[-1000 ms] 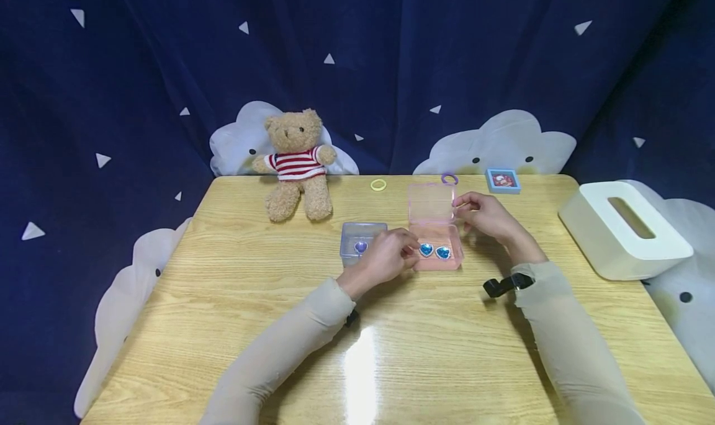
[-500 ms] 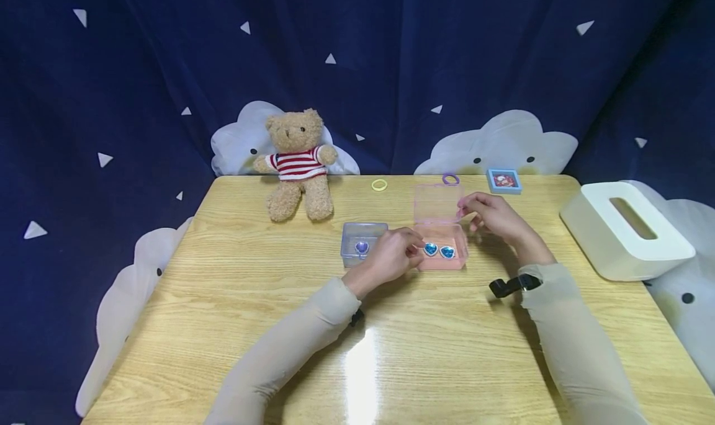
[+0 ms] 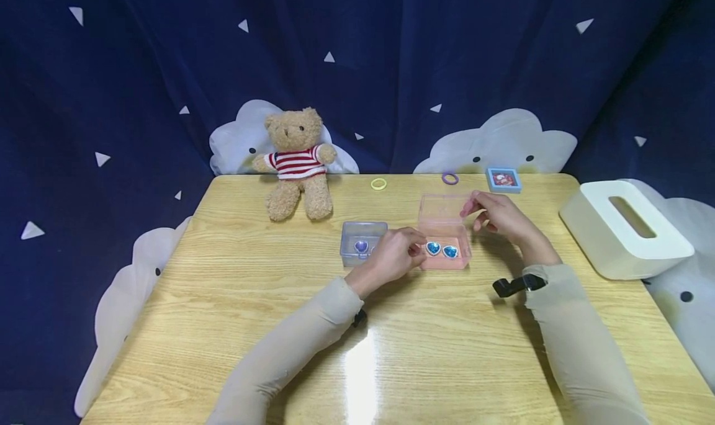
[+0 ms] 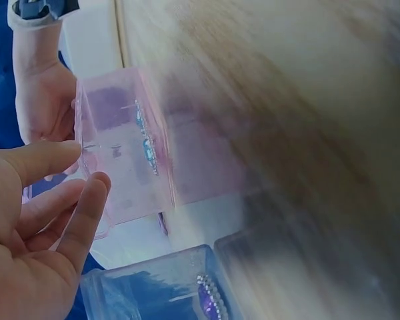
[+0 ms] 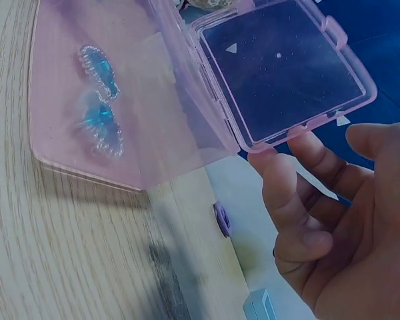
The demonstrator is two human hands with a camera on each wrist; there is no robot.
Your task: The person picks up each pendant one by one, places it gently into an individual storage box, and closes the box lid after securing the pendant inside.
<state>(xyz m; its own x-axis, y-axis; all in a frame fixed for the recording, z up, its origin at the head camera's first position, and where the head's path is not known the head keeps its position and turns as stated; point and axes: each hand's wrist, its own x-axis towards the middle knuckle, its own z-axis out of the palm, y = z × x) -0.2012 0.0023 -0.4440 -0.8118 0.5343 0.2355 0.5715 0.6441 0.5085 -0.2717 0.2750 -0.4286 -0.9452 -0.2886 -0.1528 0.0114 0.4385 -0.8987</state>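
A small translucent pink plastic box (image 3: pixel 443 262) stands with its lid (image 3: pixel 444 209) up in the head view. Two blue heart-shaped gems with beaded edges, the left gem (image 3: pixel 432 249) and the right gem (image 3: pixel 450 252), lie inside. My left hand (image 3: pixel 394 252) is at the box's left wall, its fingertips apart; contact is hard to judge. My right hand (image 3: pixel 497 217) pinches the lid's right edge; in the right wrist view its fingertips (image 5: pixel 303 139) meet the lid rim. Left of it stands a translucent blue box (image 3: pixel 364 230) with a purple heart gem (image 3: pixel 361 247), partly hidden by my left hand.
A teddy bear (image 3: pixel 295 164) in a striped shirt sits at the back left. Yellow (image 3: pixel 378 183) and purple (image 3: pixel 449 178) rings and a small blue frame (image 3: pixel 503 180) lie along the back edge. A white tissue box (image 3: pixel 625 229) stands at the right.
The pink box has slid slightly right, both hands moving with it. Its lid's upper edge now appears lower in the head view, and my right hand has followed it.
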